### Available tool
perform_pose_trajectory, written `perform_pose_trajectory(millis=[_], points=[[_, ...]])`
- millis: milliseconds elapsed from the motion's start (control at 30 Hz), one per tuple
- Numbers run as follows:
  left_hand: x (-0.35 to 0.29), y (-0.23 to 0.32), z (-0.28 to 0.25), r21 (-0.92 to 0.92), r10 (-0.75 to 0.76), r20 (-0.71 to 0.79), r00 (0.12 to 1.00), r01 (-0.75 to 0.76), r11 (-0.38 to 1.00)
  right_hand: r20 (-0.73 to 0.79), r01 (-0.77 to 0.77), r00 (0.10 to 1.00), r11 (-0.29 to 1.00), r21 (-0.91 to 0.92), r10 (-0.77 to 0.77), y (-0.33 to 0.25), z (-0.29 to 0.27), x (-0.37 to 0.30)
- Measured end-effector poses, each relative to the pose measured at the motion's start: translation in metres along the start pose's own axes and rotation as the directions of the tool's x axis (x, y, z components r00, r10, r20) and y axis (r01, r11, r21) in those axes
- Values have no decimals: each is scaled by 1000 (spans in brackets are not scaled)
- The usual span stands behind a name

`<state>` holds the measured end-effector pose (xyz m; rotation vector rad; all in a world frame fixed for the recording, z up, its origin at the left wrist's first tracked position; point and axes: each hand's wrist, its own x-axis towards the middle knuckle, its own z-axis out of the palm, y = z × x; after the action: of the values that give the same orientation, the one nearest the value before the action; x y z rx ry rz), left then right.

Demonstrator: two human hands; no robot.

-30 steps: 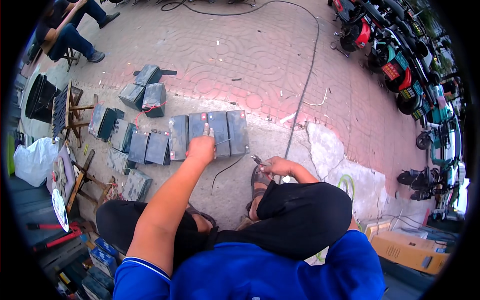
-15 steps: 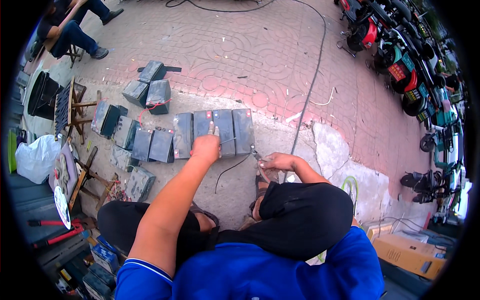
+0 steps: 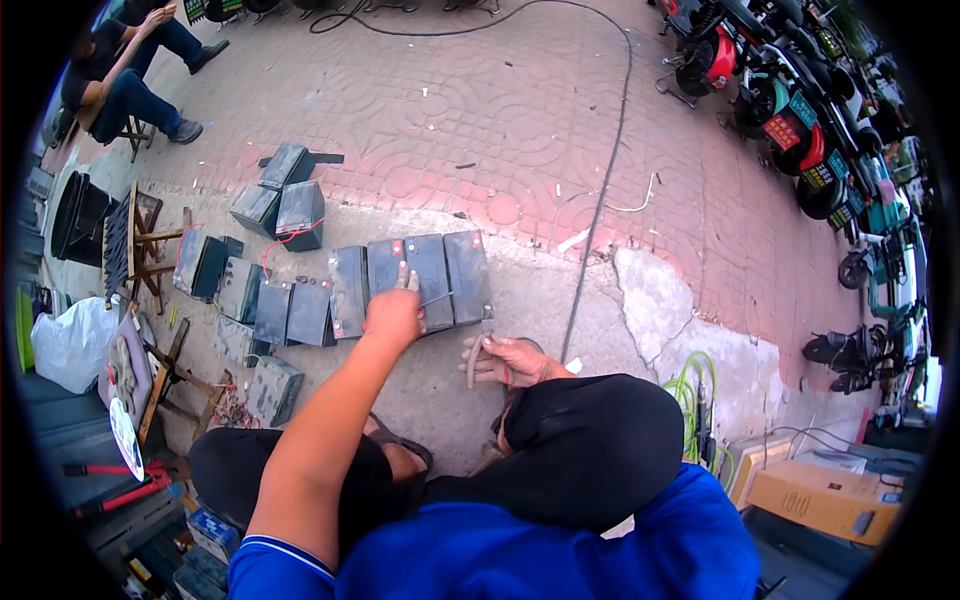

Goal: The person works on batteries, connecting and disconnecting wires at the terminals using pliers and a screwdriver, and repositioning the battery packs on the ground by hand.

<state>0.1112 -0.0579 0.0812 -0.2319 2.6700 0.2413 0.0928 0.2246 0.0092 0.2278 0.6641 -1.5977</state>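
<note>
Four dark grey block batteries stand side by side on the pavement before me, the rightmost battery (image 3: pixel 464 275) nearest my right hand. My left hand (image 3: pixel 393 318) rests over the middle of the row, index finger stretched along one battery top. A thin metal rod (image 3: pixel 437 299) sticks out from its closed fingers to the right. Beside the row's lower right corner is my right hand (image 3: pixel 515 362), palm turned up, fingers loosely around a plier-like tool (image 3: pixel 473 365). The tool's tip points up toward the rightmost battery's edge; its handles are partly hidden by the hand.
More batteries (image 3: pixel 300 213) stand to the left, some with red wires. A wooden folding stool (image 3: pixel 150 245), a white plastic bag (image 3: pixel 75 345) and red-handled cutters (image 3: pixel 125 490) lie left. A black cable (image 3: pixel 605 180) crosses the paving. Scooters (image 3: pixel 790 135) and a cardboard box (image 3: pixel 820 500) are right. A person sits far left.
My right hand has turned palm up, its fingers spreading further apart around the tool. The black wire by the row no longer shows. My left hand stays over the batteries.
</note>
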Motion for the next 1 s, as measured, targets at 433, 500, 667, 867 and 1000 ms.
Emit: perform_pose_trajectory(millis=[433,500,667,867,1000], points=[[2,1,1,31,-11,10,1000,11,999,114,-186,980,961,207,165,-47,15,-16],[-1,-3,-1,26,-23,20,1000,22,999,40,-166,986,981,101,163,-45,22,-19],[-1,4,-6,-10,4,10,1000,-4,1000,-68,-165,986,958,-233,153,-41,2,-22],[-2,2,-10,20,6,35,999,-6,1000,24,-204,976,945,-257,217,-55,-9,-20],[1,9,-7,13,46,16,999,-46,999,5,-368,923,887,-280,384,-79,-24,-26]])
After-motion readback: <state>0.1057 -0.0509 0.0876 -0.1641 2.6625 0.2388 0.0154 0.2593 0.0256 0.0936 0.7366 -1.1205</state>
